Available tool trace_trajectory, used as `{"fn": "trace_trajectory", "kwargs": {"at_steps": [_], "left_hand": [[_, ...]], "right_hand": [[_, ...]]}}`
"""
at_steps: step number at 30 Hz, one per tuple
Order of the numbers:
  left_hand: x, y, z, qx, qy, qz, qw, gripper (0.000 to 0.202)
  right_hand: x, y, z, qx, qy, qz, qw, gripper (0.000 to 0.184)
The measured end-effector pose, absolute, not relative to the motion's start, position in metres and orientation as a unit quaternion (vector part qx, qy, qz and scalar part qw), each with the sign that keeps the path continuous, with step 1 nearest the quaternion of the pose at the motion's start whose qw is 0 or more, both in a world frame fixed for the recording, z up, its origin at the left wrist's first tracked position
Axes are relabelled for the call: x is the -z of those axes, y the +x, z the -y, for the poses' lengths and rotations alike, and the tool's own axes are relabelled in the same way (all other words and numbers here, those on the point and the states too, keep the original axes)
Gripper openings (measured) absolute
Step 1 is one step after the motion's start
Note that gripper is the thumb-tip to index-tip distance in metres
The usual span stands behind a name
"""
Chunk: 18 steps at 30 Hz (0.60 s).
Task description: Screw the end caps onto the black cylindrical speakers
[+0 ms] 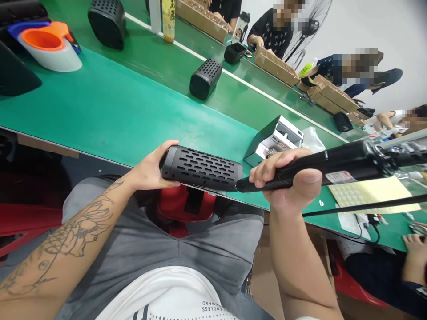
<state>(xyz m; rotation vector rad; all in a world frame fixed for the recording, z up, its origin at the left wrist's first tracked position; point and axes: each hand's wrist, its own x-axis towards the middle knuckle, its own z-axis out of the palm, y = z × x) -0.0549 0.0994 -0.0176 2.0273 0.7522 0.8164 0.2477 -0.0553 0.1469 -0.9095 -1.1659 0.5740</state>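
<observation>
My left hand [154,166] is closed around the left end of a black slotted housing [203,166], which lies on its side at the table's front edge. In my right hand [288,178] is a black electric screwdriver [320,166], held level with its tip pointing left. That tip touches, or nearly touches, the lower right end of the housing; the exact contact point is too small to make out. Just beyond my right hand stands an open box [276,140] with small metal parts in it.
Similar black housings [206,79] stand on the green table [133,115]. A white and orange tape dispenser [50,49] sits at the left. Right of me lie a yellow sticker sheet [373,195] and a black cable [363,205]. Co-workers [273,31] sit across the table.
</observation>
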Motion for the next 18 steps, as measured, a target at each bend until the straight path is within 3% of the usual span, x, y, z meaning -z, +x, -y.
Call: {"fn": "trace_trajectory", "kwargs": {"at_steps": [10, 14, 18], "left_hand": [[0.012, -0.055, -0.099, -0.301, 0.808, -0.313, 0.399, 0.129], [0.017, -0.053, -0.098, -0.309, 0.803, -0.316, 0.4, 0.131], [0.023, -0.048, -0.094, -0.326, 0.799, -0.337, 0.376, 0.133]], "right_hand": [[-0.139, 0.25, 0.052, -0.271, -0.386, 0.547, 0.692, 0.047], [-0.146, 0.255, 0.052, -0.261, -0.404, 0.525, 0.702, 0.054], [-0.156, 0.278, 0.038, -0.156, -0.427, 0.443, 0.773, 0.05]]}}
